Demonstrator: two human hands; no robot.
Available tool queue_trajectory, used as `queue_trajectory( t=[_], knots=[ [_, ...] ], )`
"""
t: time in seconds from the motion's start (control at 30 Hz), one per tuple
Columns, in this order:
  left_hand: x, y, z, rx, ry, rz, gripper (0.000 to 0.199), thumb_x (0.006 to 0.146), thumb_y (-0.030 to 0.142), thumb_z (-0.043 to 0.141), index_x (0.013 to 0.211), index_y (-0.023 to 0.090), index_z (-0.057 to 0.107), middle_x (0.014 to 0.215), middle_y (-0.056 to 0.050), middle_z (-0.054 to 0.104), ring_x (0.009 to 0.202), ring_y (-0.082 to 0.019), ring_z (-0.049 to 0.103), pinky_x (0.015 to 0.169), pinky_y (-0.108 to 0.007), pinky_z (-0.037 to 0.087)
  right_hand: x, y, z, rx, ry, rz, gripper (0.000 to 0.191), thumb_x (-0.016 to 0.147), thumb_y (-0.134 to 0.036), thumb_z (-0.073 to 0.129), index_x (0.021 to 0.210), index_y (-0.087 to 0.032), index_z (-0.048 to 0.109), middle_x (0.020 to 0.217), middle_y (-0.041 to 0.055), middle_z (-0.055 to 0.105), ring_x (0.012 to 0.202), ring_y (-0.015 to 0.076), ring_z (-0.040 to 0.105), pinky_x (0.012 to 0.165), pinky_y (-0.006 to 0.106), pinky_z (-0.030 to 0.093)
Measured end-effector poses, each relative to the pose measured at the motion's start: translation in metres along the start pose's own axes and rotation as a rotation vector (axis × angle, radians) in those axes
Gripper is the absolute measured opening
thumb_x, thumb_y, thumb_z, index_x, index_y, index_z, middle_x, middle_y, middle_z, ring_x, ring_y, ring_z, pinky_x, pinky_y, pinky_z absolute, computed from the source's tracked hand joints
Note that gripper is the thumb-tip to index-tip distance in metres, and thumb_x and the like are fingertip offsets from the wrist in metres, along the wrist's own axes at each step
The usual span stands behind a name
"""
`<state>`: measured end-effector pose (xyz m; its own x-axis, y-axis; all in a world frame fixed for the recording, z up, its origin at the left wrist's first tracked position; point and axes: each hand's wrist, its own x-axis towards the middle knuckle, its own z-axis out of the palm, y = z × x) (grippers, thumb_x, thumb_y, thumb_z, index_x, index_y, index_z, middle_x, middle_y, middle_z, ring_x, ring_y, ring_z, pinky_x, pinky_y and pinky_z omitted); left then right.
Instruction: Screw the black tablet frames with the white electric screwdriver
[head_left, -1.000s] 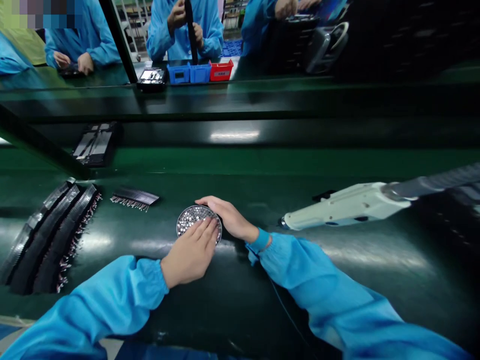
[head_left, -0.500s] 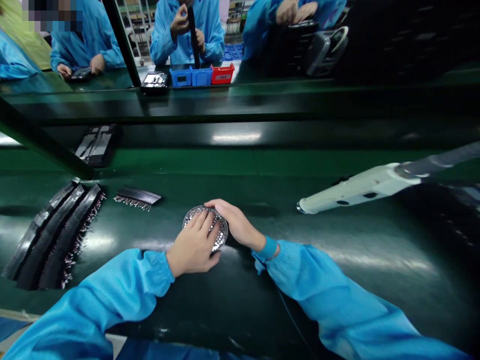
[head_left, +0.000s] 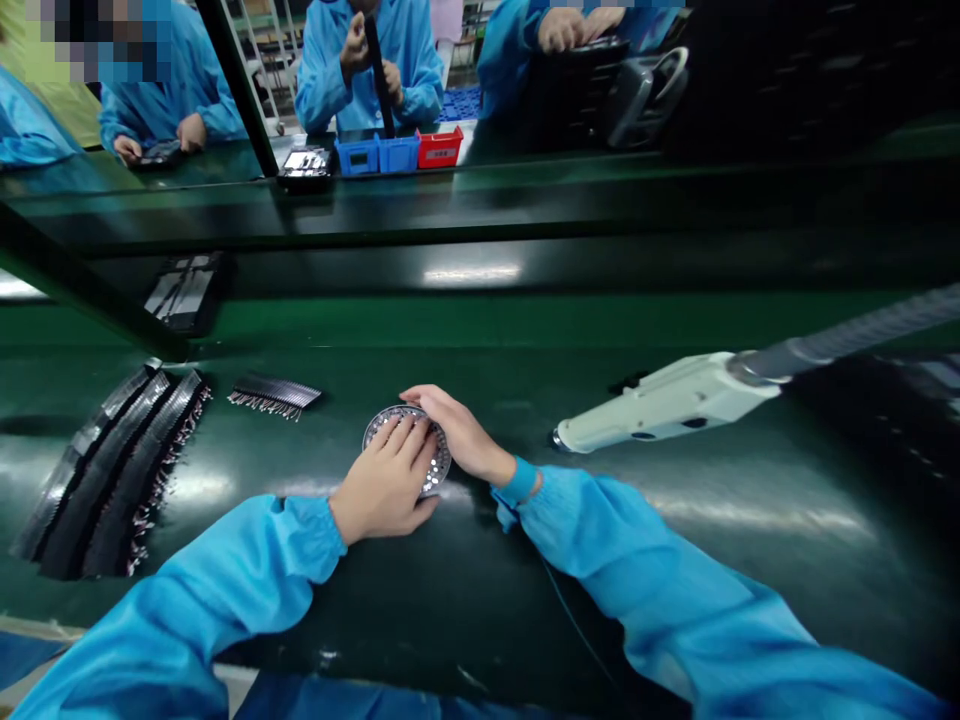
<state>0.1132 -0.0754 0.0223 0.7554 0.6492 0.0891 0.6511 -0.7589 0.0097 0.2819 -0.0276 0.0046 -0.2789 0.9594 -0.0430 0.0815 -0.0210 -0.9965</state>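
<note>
A round metal dish with many small shiny round spots across its face lies on the dark green worktop. My left hand rests palm down over it, its fingers stretched out and slightly spread on the surface. Curved round the dish's far right rim is my right hand, holding it at the edge; a blue band circles that wrist. The hands hide much of the dish.
Long black strips with fringed wire ends lie at left, a shorter strip beside them. A pale tool on a ribbed hose hangs at right. A dark post crosses at left. Co-workers sit behind blue bins and a red bin.
The pale tool has swung left and slightly down, closer to my right arm. Both hands stay at the dish, with my right hand's fingers shifted slightly up and left.
</note>
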Motion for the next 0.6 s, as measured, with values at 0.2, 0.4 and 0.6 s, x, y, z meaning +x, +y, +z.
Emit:
queue_trajectory(
  t=[0.2, 0.4, 0.6],
  knots=[
    [0.001, -0.012, 0.002, 0.038, 0.018, -0.117, 0.084, 0.090, 0.060, 0.055, 0.142, -0.005, 0.046, 0.149, -0.029, 0.045, 0.143, -0.042, 0.038, 0.121, -0.057, 0.026, 0.010, 0.000, -0.001, 0.014, 0.006, -0.023, 0.048, 0.091, -0.063, 0.041, 0.102, -0.023, 0.065, 0.116, 0.0054, 0.068, 0.116, 0.0236, 0.060, 0.112, 0.042, 0.040],
    [-0.026, 0.005, 0.006, 0.088, 0.013, -0.185, 0.075, 0.095, 0.049, 0.049, 0.142, -0.009, 0.042, 0.152, -0.033, 0.038, 0.146, -0.045, 0.032, 0.120, -0.057, 0.028, -0.012, 0.000, -0.008, 0.008, 0.051, 0.023, 0.046, 0.090, -0.062, 0.045, 0.103, -0.024, 0.066, 0.112, 0.0045, 0.069, 0.115, 0.0247, 0.060, 0.110, 0.043, 0.039],
    [0.009, 0.012, 0.011, 0.049, -0.041, -0.145, 0.085, 0.092, 0.054, 0.053, 0.142, -0.014, 0.040, 0.151, -0.038, 0.034, 0.146, -0.048, 0.031, 0.119, -0.056, 0.030, 0.010, 0.003, 0.006, 0.045, 0.077, 0.022, 0.045, 0.088, -0.061, 0.045, 0.096, -0.022, 0.066, 0.108, 0.0051, 0.069, 0.111, 0.0238, 0.062, 0.107, 0.042, 0.042]
  ],
)
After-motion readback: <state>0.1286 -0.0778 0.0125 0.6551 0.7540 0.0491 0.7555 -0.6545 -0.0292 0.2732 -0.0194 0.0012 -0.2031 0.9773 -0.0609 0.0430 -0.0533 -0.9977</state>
